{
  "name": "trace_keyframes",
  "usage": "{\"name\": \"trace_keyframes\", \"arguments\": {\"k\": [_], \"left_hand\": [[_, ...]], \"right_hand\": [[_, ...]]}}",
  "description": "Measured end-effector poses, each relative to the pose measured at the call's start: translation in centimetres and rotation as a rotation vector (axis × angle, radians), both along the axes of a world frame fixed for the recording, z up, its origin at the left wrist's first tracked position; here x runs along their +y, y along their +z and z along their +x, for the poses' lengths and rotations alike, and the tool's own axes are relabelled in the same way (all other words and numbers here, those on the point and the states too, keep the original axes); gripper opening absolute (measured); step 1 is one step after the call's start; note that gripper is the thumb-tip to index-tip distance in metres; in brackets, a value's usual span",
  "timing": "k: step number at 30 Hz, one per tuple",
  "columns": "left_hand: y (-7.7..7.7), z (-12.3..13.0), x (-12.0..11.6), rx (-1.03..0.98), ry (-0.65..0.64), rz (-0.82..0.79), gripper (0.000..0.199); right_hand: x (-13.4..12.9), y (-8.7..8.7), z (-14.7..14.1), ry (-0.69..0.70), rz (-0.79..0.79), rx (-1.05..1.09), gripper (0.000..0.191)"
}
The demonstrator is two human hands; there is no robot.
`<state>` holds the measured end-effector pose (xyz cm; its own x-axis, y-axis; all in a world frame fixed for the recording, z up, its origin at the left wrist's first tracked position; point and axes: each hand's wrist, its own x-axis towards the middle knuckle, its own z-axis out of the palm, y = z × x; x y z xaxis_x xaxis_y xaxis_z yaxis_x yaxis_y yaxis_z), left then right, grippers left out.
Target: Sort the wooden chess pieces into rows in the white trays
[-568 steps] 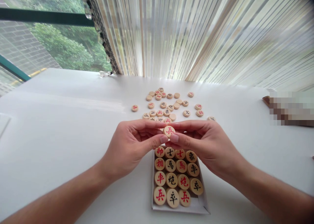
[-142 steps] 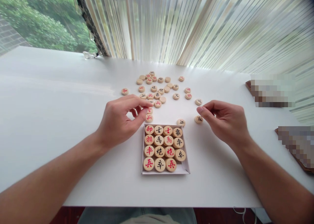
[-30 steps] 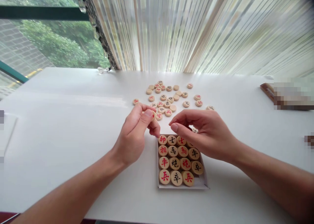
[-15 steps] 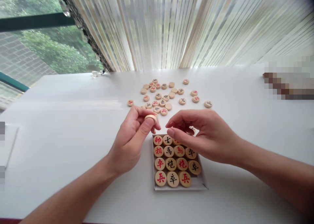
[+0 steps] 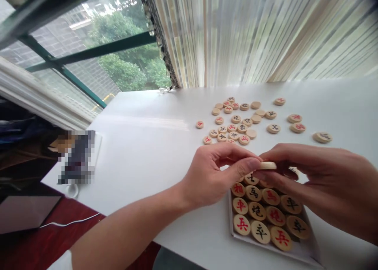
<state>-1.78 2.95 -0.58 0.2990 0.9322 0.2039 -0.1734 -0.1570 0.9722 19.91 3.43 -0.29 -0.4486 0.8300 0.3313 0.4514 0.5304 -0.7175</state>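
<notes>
A round wooden Chinese chess piece (image 5: 268,166) is held edge-on above the box. My left hand (image 5: 217,173) pinches its left side between thumb and fingers. On the other side, my right hand (image 5: 319,185) closes its thumb and fingertips around the same piece. Below both hands lies a shallow open box (image 5: 232,222) with rows of pieces, red and black characters facing up. The near right corner of the box holds no piece. Part of the box's far row is hidden behind my hands.
Loose Chinese chess pieces (image 5: 232,127) are scattered on the white table (image 5: 141,155) beyond my hands, some face down. A striped curtain (image 5: 236,37) and a window (image 5: 118,53) stand behind. At the left are a blurred-out item (image 5: 78,157) and a white cable (image 5: 71,224).
The view has swung left, so the table contents sit further right. My right hand has come over to my left and now grips the piece too.
</notes>
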Motion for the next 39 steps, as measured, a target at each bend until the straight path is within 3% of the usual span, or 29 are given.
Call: {"name": "trace_keyframes", "arguments": {"k": [4, 8, 16, 22, 29, 39], "left_hand": [[-0.1, -0.1, -0.3, 0.069, -0.003, 0.000, 0.028], [-0.1, 0.0, -0.5, 0.099, -0.009, 0.021, 0.031], [-0.2, -0.3, 0.1, 0.124, 0.034, 0.000, 0.022], [0.1, -0.4, 0.3, 0.175, 0.033, -0.001, 0.019], [0.4, -0.2, 0.2, 0.188, 0.055, 0.023, 0.015], [0.8, -0.1, -0.2, 0.167, 0.046, 0.055, 0.008]], "right_hand": [[-0.2, -0.6, 0.3, -0.067, 0.023, -0.091, 0.023], [-0.4, 0.0, -0.1, -0.088, -0.045, -0.056, 0.029], [0.0, 2.0, -1.1, -0.030, -0.466, 0.355, 0.031], [0.3, 2.1, -0.9, 0.036, -0.645, 0.500, 0.020], [0.2, 2.3, -1.2, 0.040, -0.790, 0.405, 0.024], [0.0, 2.6, -1.1, 0.080, -0.799, 0.385, 0.026]]}}
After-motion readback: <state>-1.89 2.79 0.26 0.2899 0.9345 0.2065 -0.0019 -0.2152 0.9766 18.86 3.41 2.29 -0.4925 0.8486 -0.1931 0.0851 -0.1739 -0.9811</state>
